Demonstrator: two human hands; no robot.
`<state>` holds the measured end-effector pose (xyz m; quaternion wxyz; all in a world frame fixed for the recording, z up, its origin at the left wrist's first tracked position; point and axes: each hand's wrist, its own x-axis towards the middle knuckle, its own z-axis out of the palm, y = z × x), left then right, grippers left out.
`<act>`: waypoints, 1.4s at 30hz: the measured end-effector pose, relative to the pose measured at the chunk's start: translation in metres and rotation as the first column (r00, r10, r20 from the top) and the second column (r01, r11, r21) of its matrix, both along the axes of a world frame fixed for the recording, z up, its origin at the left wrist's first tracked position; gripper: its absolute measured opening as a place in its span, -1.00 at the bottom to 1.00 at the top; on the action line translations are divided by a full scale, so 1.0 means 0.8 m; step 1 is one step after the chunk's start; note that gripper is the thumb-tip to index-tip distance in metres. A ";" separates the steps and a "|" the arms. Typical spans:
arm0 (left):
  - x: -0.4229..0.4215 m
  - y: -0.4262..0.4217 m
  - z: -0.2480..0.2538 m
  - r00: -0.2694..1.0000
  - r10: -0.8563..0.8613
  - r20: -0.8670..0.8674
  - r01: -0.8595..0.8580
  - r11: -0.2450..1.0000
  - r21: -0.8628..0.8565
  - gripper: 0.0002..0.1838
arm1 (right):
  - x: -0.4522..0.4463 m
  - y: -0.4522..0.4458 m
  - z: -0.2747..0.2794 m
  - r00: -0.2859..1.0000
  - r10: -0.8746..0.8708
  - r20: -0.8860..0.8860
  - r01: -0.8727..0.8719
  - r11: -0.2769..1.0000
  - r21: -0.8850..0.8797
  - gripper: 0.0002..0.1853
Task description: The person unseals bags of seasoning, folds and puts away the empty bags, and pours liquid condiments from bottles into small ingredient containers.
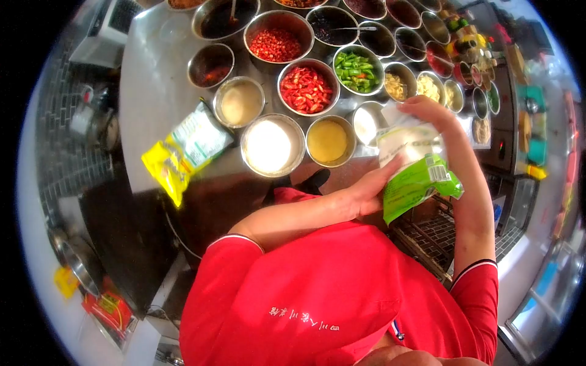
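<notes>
A white-and-green plastic bag (415, 165) with a barcode is held tilted at the front right of the metal table. My left hand (372, 188) grips its lower left side, fingers partly hidden behind it. My right hand (427, 113) is closed around its upper end. That end of the bag is over the edge of a small metal bowl of white contents (365, 127), partly covering it. I cannot make out whether anything is pouring. Beside this bowl stand a bowl of yellow powder (327, 141) and a wider bowl of bright white contents (271, 146).
Behind are bowls of chopped red chillies (306, 90), green peppers (358, 72) and dark sauce (226, 18), some with spoons. A yellow-and-clear packet (188, 150) lies at the table's left front edge. A bowl of beige contents (238, 102) stands near it. More bowls line the right.
</notes>
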<state>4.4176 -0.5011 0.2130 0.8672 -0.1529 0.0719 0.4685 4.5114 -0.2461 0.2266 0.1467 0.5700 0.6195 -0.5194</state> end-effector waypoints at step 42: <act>0.011 -0.012 -0.024 0.983 -0.028 -0.182 0.016 0.997 -0.070 -0.46 | 0.021 -0.073 -0.013 0.983 -0.164 -0.078 0.182 0.870 0.458 -0.58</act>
